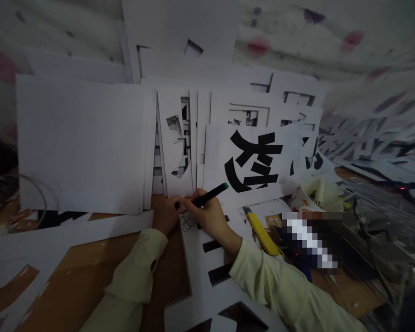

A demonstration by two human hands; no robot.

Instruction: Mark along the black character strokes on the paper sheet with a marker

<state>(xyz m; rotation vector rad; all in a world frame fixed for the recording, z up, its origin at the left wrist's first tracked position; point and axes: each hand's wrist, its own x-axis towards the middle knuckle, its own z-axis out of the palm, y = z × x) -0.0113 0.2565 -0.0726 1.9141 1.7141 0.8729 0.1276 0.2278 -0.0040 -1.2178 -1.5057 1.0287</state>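
My right hand (212, 220) grips a black marker (209, 194) with a green end that points up and to the right. Just left of it, my left hand (168, 214) is closed, its fingers meeting those of the right hand near a small dark cap-like piece (177, 205). Under the right hand lies a white cut-out sheet (197, 263) with dark openings. Green looping scribbles (186, 222) show on its upper left corner. Behind the hands stands a white sheet (217, 147) with bold black character strokes (259, 147).
Large white boards (79, 143) lean upright at the back, several with cut-out shapes. A yellow cutter knife (263, 233) lies right of my right hand. Further right are a paper cup (302, 200), cables and clear plastic trays (376, 216). Cut paper (72, 235) covers the left of the wooden table (83, 272).
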